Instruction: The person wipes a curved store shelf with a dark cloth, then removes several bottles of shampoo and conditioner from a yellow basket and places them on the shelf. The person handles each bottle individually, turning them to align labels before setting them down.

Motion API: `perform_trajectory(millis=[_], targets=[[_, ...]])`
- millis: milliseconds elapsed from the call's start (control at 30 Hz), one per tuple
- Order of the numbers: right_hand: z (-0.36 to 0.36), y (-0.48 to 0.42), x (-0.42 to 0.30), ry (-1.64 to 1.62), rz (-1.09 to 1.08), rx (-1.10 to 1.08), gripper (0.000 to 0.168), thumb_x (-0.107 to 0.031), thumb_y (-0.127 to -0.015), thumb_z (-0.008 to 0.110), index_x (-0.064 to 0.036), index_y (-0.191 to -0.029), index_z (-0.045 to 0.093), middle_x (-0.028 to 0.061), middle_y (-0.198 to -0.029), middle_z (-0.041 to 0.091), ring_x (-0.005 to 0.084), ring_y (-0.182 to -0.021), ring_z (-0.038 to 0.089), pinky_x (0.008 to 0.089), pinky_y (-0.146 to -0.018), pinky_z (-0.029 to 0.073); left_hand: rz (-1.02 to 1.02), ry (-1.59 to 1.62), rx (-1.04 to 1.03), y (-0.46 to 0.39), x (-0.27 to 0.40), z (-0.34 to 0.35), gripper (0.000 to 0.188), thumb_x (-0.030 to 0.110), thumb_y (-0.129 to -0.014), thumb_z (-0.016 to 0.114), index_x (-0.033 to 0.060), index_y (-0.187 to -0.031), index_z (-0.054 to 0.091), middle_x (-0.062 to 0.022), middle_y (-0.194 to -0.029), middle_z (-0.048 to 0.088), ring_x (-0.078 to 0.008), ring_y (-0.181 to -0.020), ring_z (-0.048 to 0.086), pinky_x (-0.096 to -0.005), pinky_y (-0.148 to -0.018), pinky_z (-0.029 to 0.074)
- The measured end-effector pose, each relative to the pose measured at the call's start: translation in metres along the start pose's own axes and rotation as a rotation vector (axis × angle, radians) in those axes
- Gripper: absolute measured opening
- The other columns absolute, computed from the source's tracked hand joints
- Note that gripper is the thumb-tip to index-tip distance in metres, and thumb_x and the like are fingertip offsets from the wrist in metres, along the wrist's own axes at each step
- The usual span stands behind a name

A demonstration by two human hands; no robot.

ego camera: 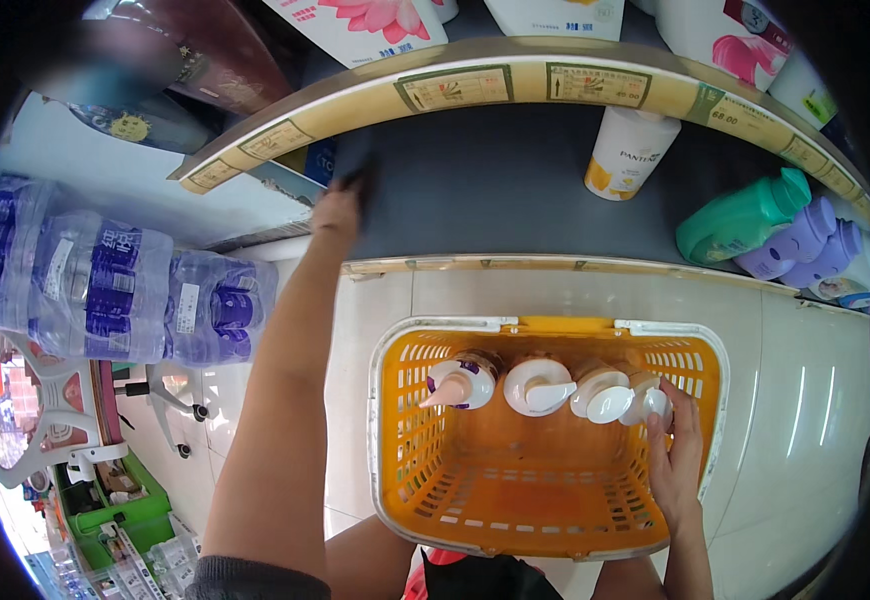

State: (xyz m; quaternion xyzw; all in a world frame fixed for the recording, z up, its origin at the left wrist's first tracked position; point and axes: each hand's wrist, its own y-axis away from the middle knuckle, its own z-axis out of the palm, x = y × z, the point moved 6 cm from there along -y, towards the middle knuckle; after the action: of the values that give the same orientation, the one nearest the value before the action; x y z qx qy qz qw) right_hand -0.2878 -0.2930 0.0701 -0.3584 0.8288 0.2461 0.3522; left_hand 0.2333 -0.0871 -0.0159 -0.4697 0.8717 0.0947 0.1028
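Observation:
My left hand point(336, 214) reaches to the left end of the dark grey lower shelf point(472, 187). It grips a dark thing point(361, 180), blurred and possibly a cloth. Between my legs stands an orange plastic basket point(547, 506) with white handles folded onto its rim. Four bottles stand in a row along its far side: a pump bottle with a pinkish nozzle point(459, 385), a white pump bottle point(538, 387), a white-capped bottle point(601, 396) and another white-capped bottle point(641, 397) at the right end. My right hand point(676, 450) has its thumb and fingers around that last bottle's cap.
On the lower shelf are a white Pantene bottle point(630, 154), a green bottle point(739, 217) and purple bottles point(795, 240). The upper shelf's edge point(525, 82) carries price tags. Shrink-wrapped water bottles point(120, 285), a chair point(67, 405) and a green crate point(116, 517) lie to the left.

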Motion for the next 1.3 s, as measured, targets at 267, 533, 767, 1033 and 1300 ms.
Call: perform_trajectory(millis=[267, 533, 767, 1033, 1300], targets=[[0.005, 0.002, 0.002, -0.005, 0.029, -0.078, 0.044, -0.009, -0.093, 0.055, 0.002, -0.134, 0.043, 0.0241, -0.124, 0.050, 0.0387, -0.113, 0.053, 0.0419, -0.095, 0.045, -0.254, 0.152, 0.061, 0.043, -0.076, -0.040, 0.043, 0.033, -0.085, 0.066, 0.0084, -0.119, 0.057, -0.0257, -0.114, 0.059, -0.0415, -0.103, 0.062, -0.0455, -0.089, 0.052], [0.016, -0.010, 0.003, 0.123, -0.072, -0.034, 0.039, -0.005, -0.090, 0.056, 0.003, -0.126, 0.047, 0.0240, -0.120, 0.052, 0.0403, -0.111, 0.053, 0.0439, -0.095, 0.044, 0.788, 0.349, 0.323, 0.028, 0.164, -0.074, 0.065, 0.006, -0.080, 0.061, 0.0216, -0.141, 0.046, -0.0174, -0.138, 0.046, -0.0383, -0.124, 0.047, -0.0449, -0.105, 0.042], [0.024, -0.014, 0.005, 0.165, -0.018, -0.025, 0.033, -0.003, -0.090, 0.055, 0.003, -0.121, 0.049, 0.0213, -0.115, 0.055, 0.0390, -0.107, 0.054, 0.0426, -0.092, 0.044, 0.321, 0.015, 0.233, -0.078, 0.139, -0.034, 0.052, 0.017, -0.092, 0.043, 0.0266, -0.142, 0.045, -0.0102, -0.145, 0.042, -0.0358, -0.129, 0.042, -0.0489, -0.101, 0.040], [0.028, -0.022, -0.005, 0.224, -0.068, -0.026, 0.031, -0.001, -0.088, 0.056, 0.002, -0.118, 0.051, 0.0221, -0.111, 0.056, 0.0407, -0.102, 0.056, 0.0435, -0.087, 0.047, -0.073, 0.103, -0.014, -0.104, -0.022, 0.027, 0.060, 0.022, -0.089, 0.048, 0.0150, -0.147, 0.036, -0.0156, -0.151, 0.034, -0.0317, -0.137, 0.035, -0.0503, -0.111, 0.029], [0.029, -0.016, -0.007, 0.244, -0.131, 0.005, 0.036, -0.003, -0.086, 0.059, 0.001, -0.121, 0.049, 0.0222, -0.110, 0.056, 0.0428, -0.101, 0.056, 0.0453, -0.083, 0.047, -0.035, -0.025, -0.371, 0.035, -0.079, 0.013, 0.038, 0.022, -0.089, 0.049, 0.0018, -0.118, 0.063, -0.0250, -0.129, 0.053, -0.0395, -0.115, 0.057, -0.0442, -0.096, 0.048]])
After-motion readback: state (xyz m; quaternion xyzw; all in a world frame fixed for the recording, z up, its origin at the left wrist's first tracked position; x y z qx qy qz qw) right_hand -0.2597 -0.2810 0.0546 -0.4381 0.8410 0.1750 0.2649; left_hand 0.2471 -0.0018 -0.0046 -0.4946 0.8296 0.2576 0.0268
